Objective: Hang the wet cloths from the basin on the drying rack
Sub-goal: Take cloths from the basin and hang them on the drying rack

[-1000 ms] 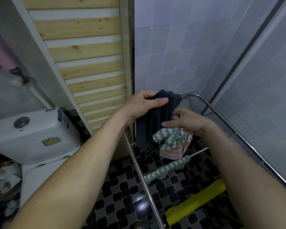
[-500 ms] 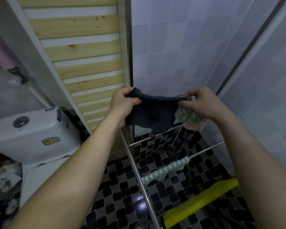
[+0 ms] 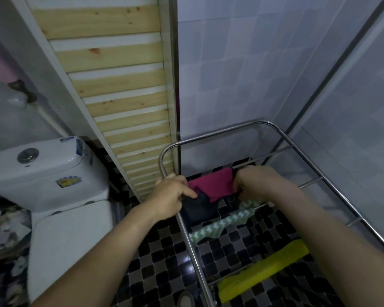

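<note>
Seen from the head camera, a person's left hand (image 3: 173,196) pinches the edge of a dark cloth (image 3: 200,208) at the left rail of a steel-tube drying rack (image 3: 208,135). The right hand (image 3: 255,182) curls its fingers over the far edge of a magenta cloth (image 3: 213,185) draped on a cross bar. Its fingertips are hidden, and it is unclear whether the dark and magenta fabrics are one piece. A limp green-and-white zigzag cloth (image 3: 220,227) and a flat yellow cloth (image 3: 264,271) hang over nearer bars, the rack's near end cut off. A glossy toilet tank (image 3: 47,169) and wooden slats (image 3: 120,85) stand at left above the mosaic floor (image 3: 164,251).
</note>
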Available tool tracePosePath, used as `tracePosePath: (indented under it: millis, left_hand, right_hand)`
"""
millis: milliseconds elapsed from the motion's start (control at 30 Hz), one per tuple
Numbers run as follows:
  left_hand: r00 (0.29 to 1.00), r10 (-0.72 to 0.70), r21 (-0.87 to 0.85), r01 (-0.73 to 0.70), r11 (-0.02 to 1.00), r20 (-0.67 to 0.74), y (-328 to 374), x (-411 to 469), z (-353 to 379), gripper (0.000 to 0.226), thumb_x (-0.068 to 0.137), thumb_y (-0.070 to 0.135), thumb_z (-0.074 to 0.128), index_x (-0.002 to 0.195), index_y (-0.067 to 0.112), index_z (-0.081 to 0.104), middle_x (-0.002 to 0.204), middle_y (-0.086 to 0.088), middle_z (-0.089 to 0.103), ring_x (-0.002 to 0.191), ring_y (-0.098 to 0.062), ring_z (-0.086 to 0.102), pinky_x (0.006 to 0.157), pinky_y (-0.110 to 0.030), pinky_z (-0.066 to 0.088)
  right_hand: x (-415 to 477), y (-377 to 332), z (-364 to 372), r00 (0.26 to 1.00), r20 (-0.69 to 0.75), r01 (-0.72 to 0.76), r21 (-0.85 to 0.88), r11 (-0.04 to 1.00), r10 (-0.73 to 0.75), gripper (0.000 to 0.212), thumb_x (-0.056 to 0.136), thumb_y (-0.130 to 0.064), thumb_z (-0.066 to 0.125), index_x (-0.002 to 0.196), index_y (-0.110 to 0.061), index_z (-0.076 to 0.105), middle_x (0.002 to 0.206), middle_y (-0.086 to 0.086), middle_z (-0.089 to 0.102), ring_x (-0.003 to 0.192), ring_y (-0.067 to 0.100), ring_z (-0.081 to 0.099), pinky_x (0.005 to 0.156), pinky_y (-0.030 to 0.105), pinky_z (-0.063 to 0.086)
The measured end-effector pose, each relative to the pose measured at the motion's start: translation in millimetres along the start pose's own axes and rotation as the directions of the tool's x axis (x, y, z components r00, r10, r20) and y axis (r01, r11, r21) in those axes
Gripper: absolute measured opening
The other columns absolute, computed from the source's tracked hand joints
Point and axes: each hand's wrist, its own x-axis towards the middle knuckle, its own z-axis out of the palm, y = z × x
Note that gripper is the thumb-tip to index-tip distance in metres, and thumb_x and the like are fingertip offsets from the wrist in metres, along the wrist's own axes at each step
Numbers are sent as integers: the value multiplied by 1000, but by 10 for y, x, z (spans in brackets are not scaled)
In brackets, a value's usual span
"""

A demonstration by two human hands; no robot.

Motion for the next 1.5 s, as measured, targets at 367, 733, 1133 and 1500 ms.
tracePosePath:
  millis: [367, 733, 1133, 1500]
  left_hand:
    - [928, -244, -178, 199, 964, -282, -75, -86, -73, 34, 85, -2, 56, 97, 23, 75, 102, 5, 67, 90, -8, 54, 84, -9, 37]
    - [910, -356, -43, 356, 934, -212, -27, 56, -91, 18, 86, 31, 69, 86, 15, 77, 77, 0, 70, 68, -11, 58, 63, -20, 38]
    - [953, -176, 128, 212, 969, -247, -124, -108, -57, 15, 88, 29, 66, 94, 16, 70, 93, 2, 56, 93, -16, 52, 75, -20, 31]
    - [898, -287, 27, 314, 949, -333, 5, -73, -30, 18, 88, 31, 66, 97, 18, 74, 88, 6, 49, 79, -8, 45, 66, -16, 29]
  right_hand:
    - [117, 129, 203, 921, 12, -142, 941, 307, 389, 34, 92, -31, 64, 70, -5, 67, 36, -10, 43, 33, 8, 35, 39, 18, 30]
    - [337, 7, 298, 839, 56, -117, 990, 79, 542, 23, 81, -14, 75, 86, 8, 69, 50, 7, 51, 32, 7, 45, 33, 13, 34]
    - [302, 331, 460, 824, -32, -224, 899, 377, 565, 16, 80, -13, 70, 66, -7, 68, 46, 6, 54, 42, 20, 50, 43, 23, 41]
    - [364, 356, 460, 843, -98, -227, 826, 515, 529, 21, 82, -30, 71, 72, -12, 73, 37, -4, 53, 42, 22, 59, 51, 30, 49]
